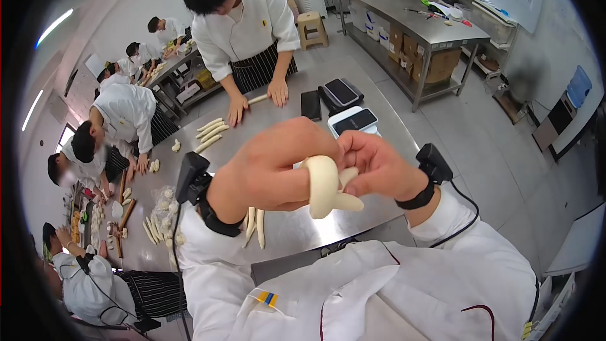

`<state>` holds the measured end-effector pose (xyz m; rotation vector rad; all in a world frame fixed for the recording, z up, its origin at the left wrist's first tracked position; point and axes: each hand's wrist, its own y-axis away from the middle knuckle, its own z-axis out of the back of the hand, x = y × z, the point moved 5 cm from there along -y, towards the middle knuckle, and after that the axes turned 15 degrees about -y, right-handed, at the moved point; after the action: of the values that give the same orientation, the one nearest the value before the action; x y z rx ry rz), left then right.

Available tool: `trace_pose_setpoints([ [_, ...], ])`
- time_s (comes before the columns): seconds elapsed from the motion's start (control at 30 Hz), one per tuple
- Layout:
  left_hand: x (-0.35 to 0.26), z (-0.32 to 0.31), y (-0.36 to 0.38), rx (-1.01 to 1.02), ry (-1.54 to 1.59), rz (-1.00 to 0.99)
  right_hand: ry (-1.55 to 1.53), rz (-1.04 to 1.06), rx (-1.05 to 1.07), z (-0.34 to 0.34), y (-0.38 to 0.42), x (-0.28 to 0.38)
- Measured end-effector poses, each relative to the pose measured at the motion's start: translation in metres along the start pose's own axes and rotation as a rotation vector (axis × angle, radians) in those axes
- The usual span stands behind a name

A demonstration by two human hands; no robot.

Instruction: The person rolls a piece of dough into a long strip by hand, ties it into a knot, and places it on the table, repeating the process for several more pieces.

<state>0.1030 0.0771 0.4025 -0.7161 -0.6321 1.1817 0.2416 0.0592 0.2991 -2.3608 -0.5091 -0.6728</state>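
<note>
A looped strip of pale dough [324,186] hangs between my two hands, raised above the steel table [297,240]. My left hand [271,167] is wrapped round the loop from the left, its fingers curled. From the right, my right hand [382,167] pinches the dough near its crossing ends, with thumb and fingers closed. One dough end sticks out below my right thumb. Part of the strip is hidden behind the fingers. Several dough strips [255,224] lie on the table below my left wrist.
Across the table a co-worker's hands [255,104] roll a dough strip [258,98], beside more strips [211,132]. Phones [342,91] and a white scale [355,121] lie beyond my hands. A plastic bag [165,205] and rolling pins [128,213] are at left. Cables hang from both my wrists.
</note>
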Motion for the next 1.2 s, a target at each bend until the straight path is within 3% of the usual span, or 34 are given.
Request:
trace_pose_setpoints([
  [0.07,-0.002,-0.006,0.001,0.291,-0.058,0.171,0.075,-0.063,-0.022,0.012,0.004,0.006],
  [0.1,-0.008,-0.009,0.002,0.224,-0.086,0.014,0.124,-0.072,-0.042,0.013,0.004,0.008],
  [0.2,-0.010,-0.011,0.003,0.359,-0.169,0.027,0.187,-0.102,-0.072,0.009,0.002,0.012],
  [0.5,0.003,-0.023,0.024,0.634,-0.475,0.404,0.348,0.438,-0.357,0.016,0.005,0.013],
  [0.6,0.008,-0.027,0.036,0.650,-0.451,0.457,0.316,0.371,-0.418,0.021,0.004,0.008],
  [0.63,0.007,-0.031,0.039,0.653,-0.445,0.460,0.312,0.369,-0.424,0.024,0.006,0.007],
  [0.7,0.004,-0.028,0.035,0.360,-0.399,0.463,-0.018,0.208,-0.522,0.043,0.010,-0.007],
  [0.73,0.005,-0.032,0.035,0.366,-0.394,0.464,-0.024,0.211,-0.527,0.049,0.012,-0.012],
  [0.8,-0.003,-0.034,0.030,0.225,-0.493,0.227,-0.252,0.192,-0.535,0.057,0.018,-0.026],
  [0.83,-0.001,-0.033,0.031,0.229,-0.487,0.228,-0.243,0.147,-0.592,0.060,0.021,-0.031],
  [0.9,0.001,-0.044,0.037,0.511,-0.383,0.229,-0.241,0.108,-0.605,0.064,0.021,-0.036],
  [1.0,0.000,-0.053,0.039,0.640,-0.292,0.153,-0.171,0.006,-0.635,0.075,0.018,-0.044],
  [1.03,0.001,-0.057,0.041,0.647,-0.275,0.150,-0.202,-0.075,-0.557,0.085,0.016,-0.054],
  [1.1,0.003,-0.050,0.037,0.356,-0.322,0.087,-0.277,-0.154,-0.458,0.086,0.014,-0.067],
  [1.13,0.006,-0.051,0.037,0.361,-0.314,0.084,-0.283,-0.146,-0.462,0.088,0.018,-0.071],
  [1.2,0.008,-0.037,0.036,0.149,-0.561,-0.053,-0.480,-0.060,-0.192,0.078,0.019,-0.076],
])
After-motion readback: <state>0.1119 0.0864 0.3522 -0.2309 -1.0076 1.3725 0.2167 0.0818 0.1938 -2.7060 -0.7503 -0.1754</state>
